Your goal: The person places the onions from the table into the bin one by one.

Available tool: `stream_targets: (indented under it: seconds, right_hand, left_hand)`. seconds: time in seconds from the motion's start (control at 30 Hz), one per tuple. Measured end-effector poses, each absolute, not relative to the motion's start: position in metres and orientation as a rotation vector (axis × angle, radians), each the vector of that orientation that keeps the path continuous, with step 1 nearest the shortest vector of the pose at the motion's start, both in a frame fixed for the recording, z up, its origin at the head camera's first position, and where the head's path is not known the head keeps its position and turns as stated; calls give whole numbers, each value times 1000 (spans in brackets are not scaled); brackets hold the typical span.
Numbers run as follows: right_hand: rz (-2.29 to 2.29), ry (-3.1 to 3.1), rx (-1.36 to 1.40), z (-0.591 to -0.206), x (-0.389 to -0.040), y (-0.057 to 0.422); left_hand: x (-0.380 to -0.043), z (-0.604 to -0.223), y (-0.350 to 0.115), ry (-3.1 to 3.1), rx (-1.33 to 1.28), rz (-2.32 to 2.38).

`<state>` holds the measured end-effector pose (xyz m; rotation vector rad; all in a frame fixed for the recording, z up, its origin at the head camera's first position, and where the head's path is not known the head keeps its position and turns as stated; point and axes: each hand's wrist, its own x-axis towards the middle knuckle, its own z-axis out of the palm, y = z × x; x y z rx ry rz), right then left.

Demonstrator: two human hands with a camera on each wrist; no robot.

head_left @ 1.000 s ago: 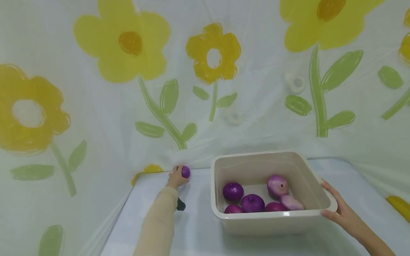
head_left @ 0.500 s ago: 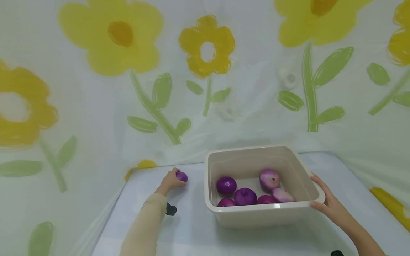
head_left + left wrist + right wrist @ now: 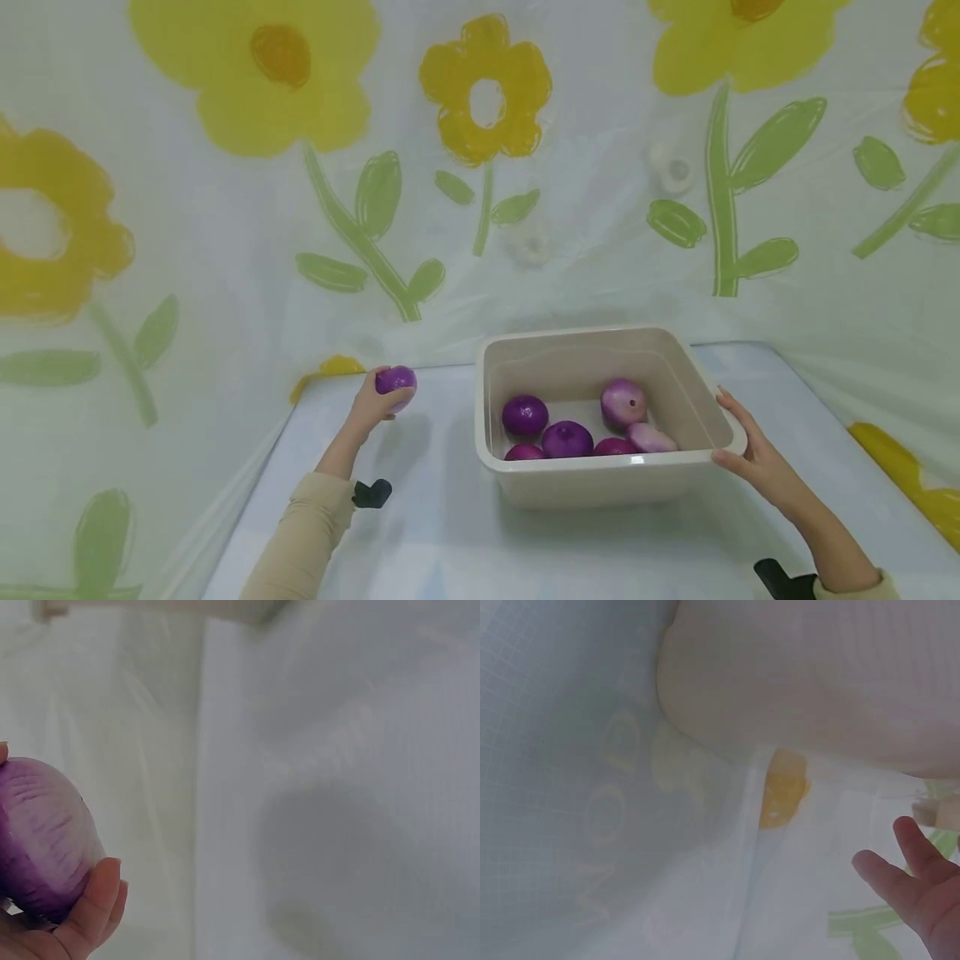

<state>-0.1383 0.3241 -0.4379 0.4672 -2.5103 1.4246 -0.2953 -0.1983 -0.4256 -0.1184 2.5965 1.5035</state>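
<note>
A purple onion (image 3: 395, 381) with a paler, whitish side is held in my left hand (image 3: 369, 402), raised above the far left part of the table. Fingers and thumb curl round it; the left wrist view shows the onion (image 3: 46, 836) cut off by the frame edge. My right hand (image 3: 761, 462) grips the rim of a beige plastic bin (image 3: 600, 483) at its right end, thumb at the front corner. Two fingers (image 3: 889, 874) stretch out below in the right wrist view. Inside the bin lie several more purple onions (image 3: 567, 439), some partly hidden by the front wall.
Beneath everything is a white-covered table (image 3: 442, 533). Behind it hangs a white curtain (image 3: 585, 275) printed with yellow flowers. Dark wrist mounts (image 3: 372, 493) sit on both forearms. The bin stands right of the left hand, near the table's back edge.
My left hand has lifted the onion off the far left of the table and brought it leftward and up. The right hand stays on the bin; the head view has shifted slightly.
</note>
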Motion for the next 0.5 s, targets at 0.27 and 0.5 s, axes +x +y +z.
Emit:
stream_targets:
  seconds: [0.27,0.5]
  right_hand:
    - [1483,-2502,457,-439,-139,323]
    - [1469,-2522,432,-440,-138,323]
  left_hand:
    - [-266,-389,-186,2531,-60,1692]
    - [-255,-366,-174,2601,-5,1665]
